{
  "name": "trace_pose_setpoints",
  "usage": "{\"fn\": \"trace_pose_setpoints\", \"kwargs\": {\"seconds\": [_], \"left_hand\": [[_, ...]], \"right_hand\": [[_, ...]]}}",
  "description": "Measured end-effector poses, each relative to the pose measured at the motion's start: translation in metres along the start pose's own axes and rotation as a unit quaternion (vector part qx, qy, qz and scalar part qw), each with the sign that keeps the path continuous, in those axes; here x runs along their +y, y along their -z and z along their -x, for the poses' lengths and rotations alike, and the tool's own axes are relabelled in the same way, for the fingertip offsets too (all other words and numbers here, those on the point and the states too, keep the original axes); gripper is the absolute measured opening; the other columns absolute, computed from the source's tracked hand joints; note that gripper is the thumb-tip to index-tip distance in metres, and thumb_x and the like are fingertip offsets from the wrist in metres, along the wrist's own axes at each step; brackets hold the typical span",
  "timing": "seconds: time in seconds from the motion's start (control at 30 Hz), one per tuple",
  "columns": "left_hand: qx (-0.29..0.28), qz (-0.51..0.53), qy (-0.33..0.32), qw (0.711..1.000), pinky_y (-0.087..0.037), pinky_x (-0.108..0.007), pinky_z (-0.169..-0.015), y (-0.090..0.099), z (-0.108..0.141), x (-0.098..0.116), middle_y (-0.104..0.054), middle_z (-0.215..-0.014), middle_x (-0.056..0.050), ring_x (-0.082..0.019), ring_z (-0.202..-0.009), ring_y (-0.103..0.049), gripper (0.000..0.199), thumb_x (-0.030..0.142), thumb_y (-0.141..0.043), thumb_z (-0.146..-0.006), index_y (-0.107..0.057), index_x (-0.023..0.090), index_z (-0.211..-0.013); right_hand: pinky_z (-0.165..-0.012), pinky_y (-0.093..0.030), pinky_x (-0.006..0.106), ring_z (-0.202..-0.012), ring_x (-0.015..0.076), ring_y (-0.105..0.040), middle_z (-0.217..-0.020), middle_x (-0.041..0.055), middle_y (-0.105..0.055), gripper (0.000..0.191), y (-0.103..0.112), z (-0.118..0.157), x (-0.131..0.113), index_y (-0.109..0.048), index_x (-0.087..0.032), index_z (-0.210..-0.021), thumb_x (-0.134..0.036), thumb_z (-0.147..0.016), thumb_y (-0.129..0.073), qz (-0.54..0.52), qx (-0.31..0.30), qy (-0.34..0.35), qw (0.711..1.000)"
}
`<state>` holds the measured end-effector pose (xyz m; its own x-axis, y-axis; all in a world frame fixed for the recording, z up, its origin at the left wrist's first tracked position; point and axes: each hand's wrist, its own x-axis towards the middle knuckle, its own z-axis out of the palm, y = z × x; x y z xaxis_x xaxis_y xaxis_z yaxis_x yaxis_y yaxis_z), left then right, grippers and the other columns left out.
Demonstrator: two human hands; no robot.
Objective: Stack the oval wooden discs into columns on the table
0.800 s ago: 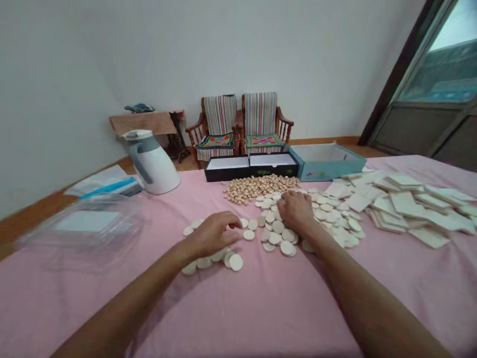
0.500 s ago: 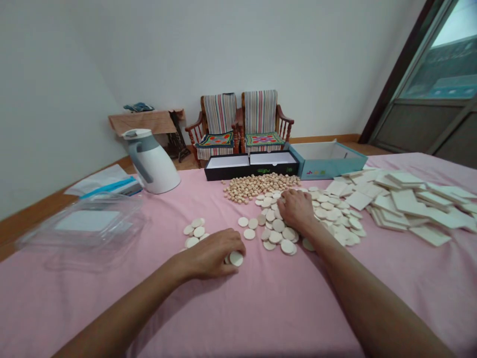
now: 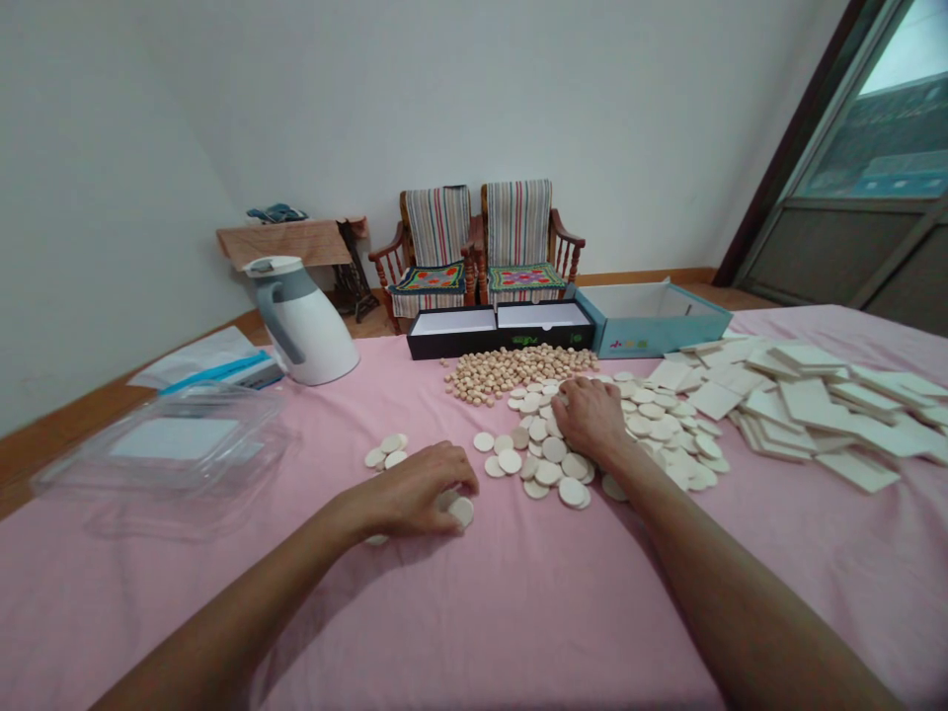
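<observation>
My left hand (image 3: 411, 491) lies curled over a small group of cream discs (image 3: 386, 452), with its fingertips on one disc (image 3: 460, 512). The others under the palm are hidden. My right hand (image 3: 591, 420) rests on a larger spread of cream discs (image 3: 548, 454), its fingers pressed down among them. Just behind that hand lies a heap of small tan wooden pieces (image 3: 511, 373). To the right, flat cream square tiles (image 3: 815, 415) overlap in a wide layer.
A pink cloth (image 3: 222, 602) covers the surface. A transparent plastic box (image 3: 170, 464), a white-and-grey jug (image 3: 300, 326) and papers (image 3: 199, 355) stand at the left. A black box (image 3: 500, 331) and a blue box (image 3: 652, 321) stand at the far edge, with striped chairs (image 3: 474, 247) beyond.
My left hand has shifted slightly back and to the left, with the discs beneath it. My right hand stays on the disc spread.
</observation>
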<state>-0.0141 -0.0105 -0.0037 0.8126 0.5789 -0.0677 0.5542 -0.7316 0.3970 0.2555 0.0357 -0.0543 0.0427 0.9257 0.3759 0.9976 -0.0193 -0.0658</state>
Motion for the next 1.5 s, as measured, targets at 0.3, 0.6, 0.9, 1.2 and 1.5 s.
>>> {"fn": "trace_pose_setpoints", "kwargs": {"seconds": [0.3,0.6,0.9,1.2,1.5], "left_hand": [[0.011,-0.013,0.004,1.0,-0.041,-0.026,-0.075,-0.011,-0.003,-0.002,-0.059,-0.086,-0.002,-0.017,-0.084,-0.054,0.015,0.015,-0.06,-0.072,-0.062,0.018,-0.086],[0.149,0.058,0.051,0.986,-0.046,-0.024,-0.069,-0.012,-0.021,-0.012,-0.067,-0.091,-0.004,-0.014,-0.076,-0.059,0.022,0.019,-0.052,-0.084,-0.065,0.018,-0.102],[0.071,-0.014,0.053,0.996,-0.035,-0.042,-0.104,0.008,0.027,-0.029,-0.051,-0.134,-0.008,-0.026,-0.124,-0.044,0.059,0.039,-0.068,-0.075,-0.049,0.025,-0.129],[0.049,-0.059,0.081,0.994,-0.037,-0.036,-0.094,0.001,0.048,-0.041,-0.058,-0.118,-0.008,-0.025,-0.111,-0.048,0.048,0.035,-0.068,-0.075,-0.055,0.024,-0.119],[0.092,-0.049,0.079,0.991,-0.041,-0.031,-0.083,0.0,0.02,-0.046,-0.063,-0.098,-0.006,-0.02,-0.093,-0.054,0.022,0.02,-0.056,-0.081,-0.062,0.019,-0.101]], "right_hand": [[-0.085,-0.028,0.038,-0.098,0.026,-0.053,-0.102,0.0126,-0.064,0.032,-0.002,0.0,0.003,-0.062,-0.015,-0.099,-0.034,-0.089,-0.038,0.004,0.002,0.0,1.0],[-0.086,-0.027,0.038,-0.099,0.0257,-0.052,-0.105,0.0129,-0.063,0.034,-0.002,-0.001,0.003,-0.062,-0.015,-0.101,-0.035,-0.09,-0.037,0.003,-0.007,-0.005,1.0],[-0.086,-0.028,0.038,-0.099,0.0255,-0.052,-0.105,0.0123,-0.064,0.033,0.0,0.0,0.003,-0.062,-0.015,-0.1,-0.034,-0.09,-0.037,0.007,-0.005,-0.001,1.0],[-0.085,-0.028,0.038,-0.099,0.0264,-0.052,-0.107,0.013,-0.063,0.033,0.0,0.001,0.002,-0.062,-0.015,-0.102,-0.033,-0.09,-0.037,0.006,-0.014,0.001,1.0],[-0.085,-0.028,0.038,-0.1,0.0262,-0.052,-0.104,0.0124,-0.063,0.033,-0.005,-0.001,0.004,-0.062,-0.015,-0.101,-0.035,-0.09,-0.039,0.009,-0.006,0.003,1.0]]}}
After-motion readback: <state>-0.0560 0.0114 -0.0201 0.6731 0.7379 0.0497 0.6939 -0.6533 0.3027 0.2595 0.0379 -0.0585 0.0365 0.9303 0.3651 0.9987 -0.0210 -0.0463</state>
